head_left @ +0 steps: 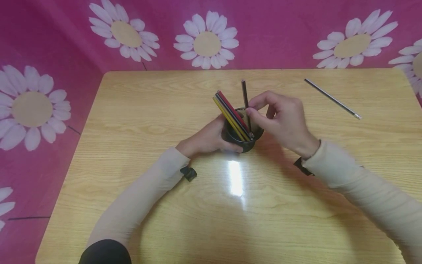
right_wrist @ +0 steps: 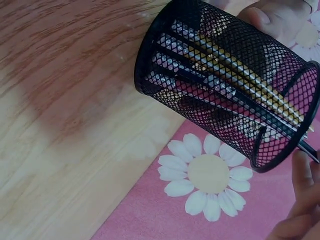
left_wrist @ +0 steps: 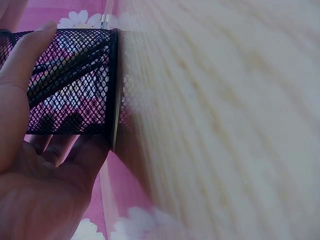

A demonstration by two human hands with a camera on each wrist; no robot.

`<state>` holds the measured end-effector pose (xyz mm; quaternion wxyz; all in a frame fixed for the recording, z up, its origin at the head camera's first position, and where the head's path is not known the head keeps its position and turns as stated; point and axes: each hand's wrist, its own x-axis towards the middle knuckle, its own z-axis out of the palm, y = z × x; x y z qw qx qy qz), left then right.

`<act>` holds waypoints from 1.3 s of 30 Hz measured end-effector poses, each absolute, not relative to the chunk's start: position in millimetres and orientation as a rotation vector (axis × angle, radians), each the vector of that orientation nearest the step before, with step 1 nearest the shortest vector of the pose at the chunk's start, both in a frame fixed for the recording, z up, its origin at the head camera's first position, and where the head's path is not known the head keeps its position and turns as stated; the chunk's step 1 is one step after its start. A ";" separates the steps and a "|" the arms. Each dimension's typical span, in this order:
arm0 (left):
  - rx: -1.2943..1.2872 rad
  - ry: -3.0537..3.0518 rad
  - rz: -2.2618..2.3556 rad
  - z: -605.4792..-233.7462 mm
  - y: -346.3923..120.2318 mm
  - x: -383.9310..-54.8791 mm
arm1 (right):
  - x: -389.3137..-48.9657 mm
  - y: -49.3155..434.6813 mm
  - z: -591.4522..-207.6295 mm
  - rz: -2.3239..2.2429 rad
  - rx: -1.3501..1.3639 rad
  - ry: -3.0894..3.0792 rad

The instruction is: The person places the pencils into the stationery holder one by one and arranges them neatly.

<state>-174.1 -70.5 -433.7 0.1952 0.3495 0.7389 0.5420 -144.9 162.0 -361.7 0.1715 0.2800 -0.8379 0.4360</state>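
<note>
A black mesh pencil cup (head_left: 249,146) is in my left hand (head_left: 211,136), whose fingers and thumb wrap round its side. In the left wrist view the cup's base (left_wrist: 114,85) is at the tabletop; whether it touches I cannot tell. Several yellow, black and red pencils (head_left: 232,115) lean left inside the cup. My right hand (head_left: 287,119) pinches a dark pencil (head_left: 244,91) between thumb and forefinger at the cup's rim. That pencil stands nearly upright, its lower end inside the cup. Through the mesh in the right wrist view, silvery pencil ends (right_wrist: 167,60) show near the base.
One dark pencil with a silvery end (head_left: 331,98) lies on the wooden table (head_left: 148,110), to the right of and beyond my right hand. A pink cloth with white daisies (head_left: 273,33) borders the table's back and left edges.
</note>
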 end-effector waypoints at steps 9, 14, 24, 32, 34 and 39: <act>0.956 2.038 1.540 -433.9 -70.7 -172.6 | -147.6 155.3 -366.2 1.164 0.780 -2.469; 0.965 2.025 1.548 -433.8 -71.2 -173.3 | -148.6 152.4 -367.5 1.151 0.788 -2.500; 0.992 2.020 1.560 -435.8 -71.2 -174.5 | -149.8 146.8 -371.2 1.099 0.804 -2.547; 0.998 2.005 1.583 -436.6 -70.9 -174.4 | -150.8 143.3 -373.5 1.041 0.829 -2.556; 0.995 2.008 1.578 -436.4 -70.6 -174.5 | -150.7 142.3 -373.8 1.033 0.821 -2.568; 0.990 2.016 1.565 -435.3 -70.1 -173.9 | -151.2 140.9 -374.2 1.019 0.808 -2.584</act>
